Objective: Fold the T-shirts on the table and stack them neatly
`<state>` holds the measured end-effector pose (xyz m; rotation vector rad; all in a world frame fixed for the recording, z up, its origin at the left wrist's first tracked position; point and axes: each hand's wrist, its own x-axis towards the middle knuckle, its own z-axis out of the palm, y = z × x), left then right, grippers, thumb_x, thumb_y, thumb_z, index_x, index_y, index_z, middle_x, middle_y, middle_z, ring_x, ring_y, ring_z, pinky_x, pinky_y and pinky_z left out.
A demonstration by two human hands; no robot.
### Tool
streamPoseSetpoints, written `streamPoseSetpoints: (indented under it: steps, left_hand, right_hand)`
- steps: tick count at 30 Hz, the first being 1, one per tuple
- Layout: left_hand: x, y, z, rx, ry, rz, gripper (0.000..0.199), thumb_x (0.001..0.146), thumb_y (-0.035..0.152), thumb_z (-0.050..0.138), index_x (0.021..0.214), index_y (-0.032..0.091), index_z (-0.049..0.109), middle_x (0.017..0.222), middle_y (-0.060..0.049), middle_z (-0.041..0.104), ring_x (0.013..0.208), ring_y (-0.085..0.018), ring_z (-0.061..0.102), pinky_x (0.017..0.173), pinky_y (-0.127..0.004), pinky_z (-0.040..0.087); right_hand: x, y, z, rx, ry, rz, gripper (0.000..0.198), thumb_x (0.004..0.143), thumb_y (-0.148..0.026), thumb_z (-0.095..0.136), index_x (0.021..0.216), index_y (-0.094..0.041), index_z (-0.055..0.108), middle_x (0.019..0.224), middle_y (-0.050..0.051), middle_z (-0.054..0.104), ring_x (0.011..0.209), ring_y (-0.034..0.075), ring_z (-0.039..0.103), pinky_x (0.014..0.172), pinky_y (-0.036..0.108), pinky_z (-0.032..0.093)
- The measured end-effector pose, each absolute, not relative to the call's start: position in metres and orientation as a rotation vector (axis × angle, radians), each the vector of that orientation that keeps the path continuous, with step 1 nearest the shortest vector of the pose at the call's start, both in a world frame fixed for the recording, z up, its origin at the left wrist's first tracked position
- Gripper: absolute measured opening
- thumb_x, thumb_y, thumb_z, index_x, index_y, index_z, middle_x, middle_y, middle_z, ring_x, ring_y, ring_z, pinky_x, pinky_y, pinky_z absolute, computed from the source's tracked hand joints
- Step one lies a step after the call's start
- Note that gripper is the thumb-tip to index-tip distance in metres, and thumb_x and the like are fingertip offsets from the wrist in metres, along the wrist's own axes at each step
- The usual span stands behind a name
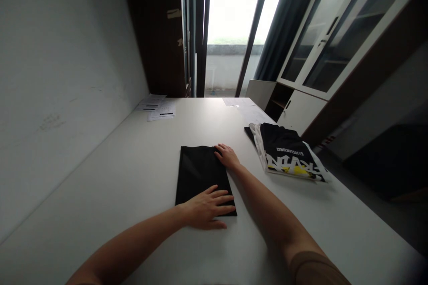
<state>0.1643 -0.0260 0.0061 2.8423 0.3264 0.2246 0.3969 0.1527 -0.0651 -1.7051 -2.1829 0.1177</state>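
Observation:
A black garment (199,173), folded into a narrow rectangle, lies flat in the middle of the white table (140,173). My left hand (207,207) rests palm down on its near end, fingers spread. Over at the garment's far right corner, my right hand (227,156) lies flat and touches the edge, fingers pointing left. Neither hand grips anything.
A stack of folded black shirts with white and yellow print (288,155) lies on the table's right side, near the edge. Papers (157,107) lie at the far left by the wall. Beyond the table stand a window and a glass-door cabinet (321,49).

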Motion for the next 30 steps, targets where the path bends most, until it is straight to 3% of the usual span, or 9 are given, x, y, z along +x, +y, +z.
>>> streamPoseSetpoints:
  steps: [9,17,30]
  left_hand:
    - [0.161,-0.013,-0.005,2.816,0.68,0.36,0.054,0.106,0.055,0.039,0.149,0.026,0.051,0.162,-0.008,0.041,0.152,-0.029,0.032,0.127,-0.053,0.016]
    - [0.156,-0.002,-0.016,2.779,0.871,0.321,0.058,0.105,0.057,0.039,0.154,0.026,0.045,0.166,-0.009,0.033,0.155,-0.03,0.023,0.127,-0.055,0.015]
    - [0.155,0.0,-0.018,2.808,0.849,0.308,0.058,0.105,0.055,0.041,0.155,0.027,0.043,0.166,-0.008,0.034,0.155,-0.029,0.024,0.126,-0.055,0.015]
  right_hand:
    - [0.398,0.153,-0.067,-1.687,-2.186,0.103,0.046,0.103,-0.045,0.048,0.145,-0.028,0.056,0.154,0.007,0.051,0.145,0.026,0.042,0.121,0.046,0.029]
    - [0.399,0.155,-0.07,-1.691,-2.173,0.113,0.046,0.103,-0.045,0.049,0.145,-0.029,0.056,0.155,0.007,0.05,0.145,0.027,0.042,0.121,0.047,0.029]
    - [0.396,0.152,-0.065,-1.706,-2.183,0.112,0.047,0.103,-0.044,0.049,0.146,-0.028,0.056,0.154,0.008,0.05,0.145,0.027,0.043,0.121,0.047,0.03]
